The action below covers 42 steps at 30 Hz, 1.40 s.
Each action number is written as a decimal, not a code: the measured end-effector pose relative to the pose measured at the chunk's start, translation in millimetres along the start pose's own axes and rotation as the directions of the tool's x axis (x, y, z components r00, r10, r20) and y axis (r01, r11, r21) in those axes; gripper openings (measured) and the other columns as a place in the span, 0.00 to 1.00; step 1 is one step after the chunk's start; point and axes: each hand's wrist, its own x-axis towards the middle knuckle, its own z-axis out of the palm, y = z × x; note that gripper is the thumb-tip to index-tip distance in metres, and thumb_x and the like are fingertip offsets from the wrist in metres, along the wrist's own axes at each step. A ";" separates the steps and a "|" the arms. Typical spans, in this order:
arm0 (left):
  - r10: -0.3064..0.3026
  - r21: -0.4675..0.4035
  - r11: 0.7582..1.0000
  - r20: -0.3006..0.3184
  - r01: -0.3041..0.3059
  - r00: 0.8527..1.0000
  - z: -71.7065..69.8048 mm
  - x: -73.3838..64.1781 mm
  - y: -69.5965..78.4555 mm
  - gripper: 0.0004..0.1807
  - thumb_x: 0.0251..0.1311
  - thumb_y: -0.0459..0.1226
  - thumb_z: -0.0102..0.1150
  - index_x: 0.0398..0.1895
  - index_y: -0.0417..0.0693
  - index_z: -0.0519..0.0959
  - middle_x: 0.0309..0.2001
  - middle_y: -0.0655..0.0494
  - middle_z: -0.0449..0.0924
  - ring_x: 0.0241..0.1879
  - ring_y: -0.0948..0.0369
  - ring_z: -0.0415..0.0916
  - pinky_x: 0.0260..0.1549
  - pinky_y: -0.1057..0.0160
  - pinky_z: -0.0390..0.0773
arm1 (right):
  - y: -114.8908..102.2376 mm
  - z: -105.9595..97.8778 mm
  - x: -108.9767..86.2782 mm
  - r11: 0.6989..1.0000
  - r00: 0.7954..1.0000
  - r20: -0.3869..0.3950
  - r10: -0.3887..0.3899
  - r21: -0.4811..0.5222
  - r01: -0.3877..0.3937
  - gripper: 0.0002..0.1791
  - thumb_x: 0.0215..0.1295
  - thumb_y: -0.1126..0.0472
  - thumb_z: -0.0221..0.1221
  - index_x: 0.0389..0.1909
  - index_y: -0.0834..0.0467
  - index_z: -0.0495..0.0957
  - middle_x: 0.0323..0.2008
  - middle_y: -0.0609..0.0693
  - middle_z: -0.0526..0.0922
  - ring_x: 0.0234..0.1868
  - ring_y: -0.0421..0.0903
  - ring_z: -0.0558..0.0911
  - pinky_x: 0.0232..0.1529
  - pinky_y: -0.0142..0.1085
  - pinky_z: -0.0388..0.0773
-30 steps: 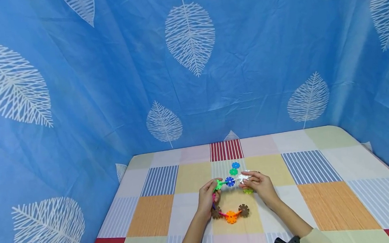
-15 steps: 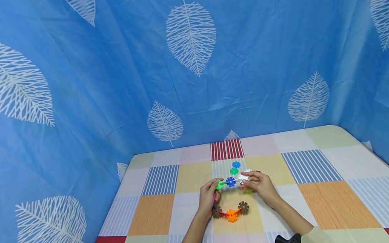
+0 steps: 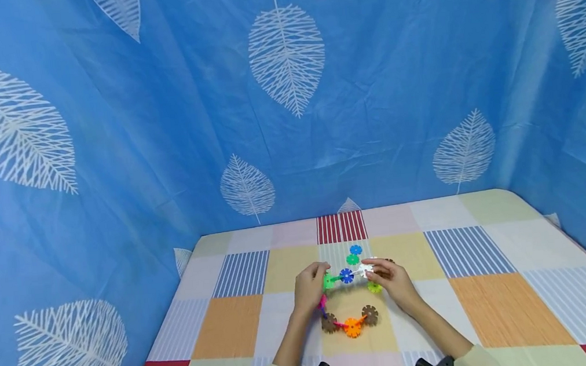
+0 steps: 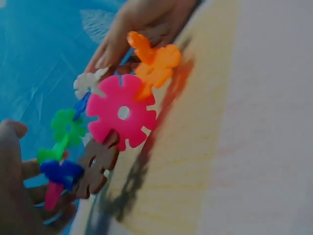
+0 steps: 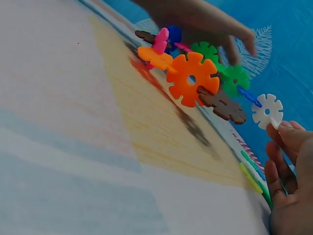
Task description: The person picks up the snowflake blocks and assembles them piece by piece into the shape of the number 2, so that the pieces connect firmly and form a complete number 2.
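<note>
A curved chain of slotted plastic flower discs hangs between my hands, casting a shadow on the cloth. It includes a white disc (image 5: 267, 111), a blue disc (image 3: 346, 276), a green disc (image 4: 67, 127), a pink disc (image 4: 122, 112), an orange disc (image 5: 192, 80) and a brown disc (image 3: 370, 315). My right hand (image 3: 395, 283) pinches a white piece at the chain's far end between thumb and fingers. Beside the green and pink pieces, my left hand (image 3: 308, 289) has its thumb apart from its fingers; whether the fingers touch the chain is unclear.
Loose discs lie beyond the hands: a light blue disc (image 3: 356, 249), a green disc (image 3: 352, 259) and a yellow-green disc (image 3: 374, 287). A brown disc (image 3: 390, 260) is partly hidden behind the right hand. A blue leaf-patterned curtain (image 3: 370, 112) surrounds the patchwork-covered table (image 3: 488, 317).
My left hand has loosened from the green disc and shifted slightly left, showing more of the pink and blue pieces. The chain's near end has swung slightly right. My right hand keeps its pinch.
</note>
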 end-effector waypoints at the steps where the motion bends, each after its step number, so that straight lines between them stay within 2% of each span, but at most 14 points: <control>1: 0.066 0.092 0.994 0.005 -0.066 0.998 0.8 -0.7 3.1 0.18 0.64 0.49 0.46 0.39 0.50 0.83 0.35 0.58 0.81 0.36 0.61 0.76 0.38 0.58 0.75 | -4.3 0.7 -1.4 1.000 1.000 0.012 -0.013 -0.017 0.013 0.16 0.60 0.72 0.57 0.49 0.73 0.73 0.31 0.66 0.79 0.31 0.50 0.80 0.35 0.31 0.79; 4: 0.256 0.310 0.910 0.103 -0.276 0.961 4.8 -1.9 13.7 0.19 0.61 0.51 0.51 0.49 0.53 0.79 0.38 0.58 0.80 0.39 0.60 0.76 0.41 0.56 0.75 | -15.8 3.5 -3.7 0.996 0.998 0.039 -0.045 -0.070 0.048 0.17 0.60 0.73 0.56 0.50 0.74 0.71 0.32 0.68 0.79 0.32 0.53 0.79 0.36 0.30 0.78; 7: 0.380 0.426 0.788 0.234 -0.445 0.895 9.9 0.0 20.9 0.25 0.55 0.52 0.58 0.55 0.53 0.75 0.42 0.57 0.80 0.37 0.62 0.76 0.38 0.61 0.75 | -19.1 4.7 -1.8 0.990 0.995 0.054 -0.080 -0.114 0.085 0.18 0.60 0.74 0.56 0.51 0.74 0.70 0.32 0.67 0.80 0.33 0.52 0.78 0.36 0.30 0.77; 10: 0.418 0.516 0.694 0.279 -0.502 0.864 14.2 3.9 22.1 0.25 0.53 0.53 0.60 0.54 0.57 0.76 0.42 0.58 0.82 0.32 0.65 0.77 0.28 0.68 0.75 | -13.8 2.8 3.2 0.987 0.994 0.053 -0.093 -0.124 0.099 0.17 0.60 0.73 0.56 0.50 0.73 0.71 0.32 0.64 0.80 0.34 0.48 0.78 0.35 0.30 0.77; 12: 0.423 0.546 0.673 0.269 -0.499 0.865 15.9 7.2 20.7 0.21 0.54 0.53 0.60 0.51 0.58 0.79 0.42 0.58 0.82 0.32 0.65 0.78 0.24 0.70 0.75 | -6.7 -0.7 8.0 0.988 0.995 0.045 -0.089 -0.120 0.093 0.16 0.61 0.71 0.56 0.50 0.70 0.73 0.32 0.62 0.81 0.34 0.46 0.79 0.36 0.29 0.77; 15: 0.430 0.559 0.671 0.241 -0.487 0.870 15.4 10.6 18.3 0.17 0.56 0.53 0.58 0.46 0.59 0.81 0.40 0.59 0.82 0.36 0.62 0.79 0.27 0.66 0.78 | 4.1 -9.2 13.9 0.986 0.997 0.018 -0.071 -0.150 0.073 0.14 0.63 0.67 0.57 0.49 0.65 0.76 0.32 0.57 0.82 0.33 0.47 0.80 0.35 0.30 0.78; 17: 0.421 0.549 0.689 0.227 -0.473 0.878 13.9 11.8 16.4 0.17 0.57 0.52 0.57 0.45 0.58 0.82 0.40 0.59 0.82 0.37 0.61 0.79 0.29 0.65 0.78 | 8.6 -15.7 15.6 0.969 0.998 0.011 -0.059 -0.238 0.060 0.13 0.62 0.62 0.58 0.47 0.60 0.79 0.29 0.52 0.81 0.30 0.45 0.79 0.31 0.29 0.77; 19: 0.404 0.538 0.707 0.224 -0.458 0.887 12.0 11.6 14.6 0.17 0.58 0.53 0.56 0.45 0.57 0.82 0.38 0.59 0.83 0.36 0.61 0.79 0.29 0.64 0.78 | 11.7 -21.8 15.0 0.936 0.997 0.046 -0.055 -0.347 0.067 0.13 0.59 0.59 0.62 0.44 0.56 0.81 0.28 0.47 0.80 0.27 0.43 0.76 0.27 0.29 0.75; 23: 0.372 0.525 0.728 0.239 -0.441 0.897 8.9 9.3 11.4 0.17 0.61 0.53 0.53 0.44 0.57 0.83 0.37 0.60 0.83 0.36 0.62 0.79 0.31 0.65 0.78 | 15.2 -30.3 11.9 0.841 0.977 0.194 -0.093 -0.509 0.181 0.15 0.50 0.58 0.68 0.40 0.57 0.83 0.31 0.45 0.76 0.30 0.39 0.71 0.28 0.32 0.71; 26: 0.364 0.519 0.727 0.265 -0.450 0.893 8.0 8.3 10.8 0.17 0.62 0.53 0.51 0.43 0.56 0.83 0.38 0.61 0.83 0.38 0.62 0.79 0.35 0.64 0.78 | 17.0 -32.7 10.7 0.823 0.966 0.237 -0.107 -0.524 0.220 0.16 0.47 0.59 0.70 0.39 0.59 0.83 0.34 0.46 0.74 0.32 0.39 0.70 0.30 0.32 0.70; 30: 0.353 0.500 0.724 0.323 -0.475 0.878 8.0 7.7 10.8 0.17 0.62 0.53 0.51 0.42 0.56 0.83 0.40 0.62 0.82 0.41 0.63 0.79 0.39 0.64 0.77 | 19.2 -33.5 9.6 0.849 0.978 0.195 -0.073 -0.502 0.163 0.15 0.45 0.59 0.70 0.36 0.57 0.80 0.29 0.44 0.72 0.26 0.37 0.69 0.26 0.30 0.69; 34: 0.357 0.479 0.717 0.372 -0.507 0.857 11.2 7.1 7.1 0.15 0.62 0.52 0.51 0.39 0.57 0.84 0.37 0.63 0.82 0.38 0.64 0.79 0.37 0.65 0.77 | 19.9 -32.4 8.1 0.921 0.994 0.108 -0.032 -0.383 0.071 0.14 0.48 0.62 0.69 0.35 0.56 0.76 0.24 0.45 0.74 0.24 0.37 0.71 0.23 0.28 0.71; 37: 0.362 0.476 0.711 0.382 -0.517 0.850 14.1 6.0 4.6 0.15 0.62 0.51 0.51 0.38 0.57 0.84 0.36 0.64 0.83 0.37 0.65 0.79 0.36 0.66 0.77 | 19.4 -31.1 7.1 0.958 0.996 0.071 -0.044 -0.278 0.062 0.13 0.51 0.65 0.66 0.38 0.60 0.77 0.26 0.50 0.79 0.27 0.38 0.76 0.28 0.27 0.75; 42: 0.350 0.485 0.710 0.388 -0.511 0.853 16.8 3.6 3.7 0.16 0.63 0.52 0.49 0.39 0.58 0.84 0.37 0.64 0.83 0.38 0.65 0.79 0.38 0.65 0.77 | 19.2 -29.8 4.0 0.965 0.993 0.070 -0.090 -0.240 0.104 0.11 0.54 0.66 0.64 0.39 0.60 0.79 0.27 0.51 0.83 0.29 0.41 0.81 0.29 0.29 0.77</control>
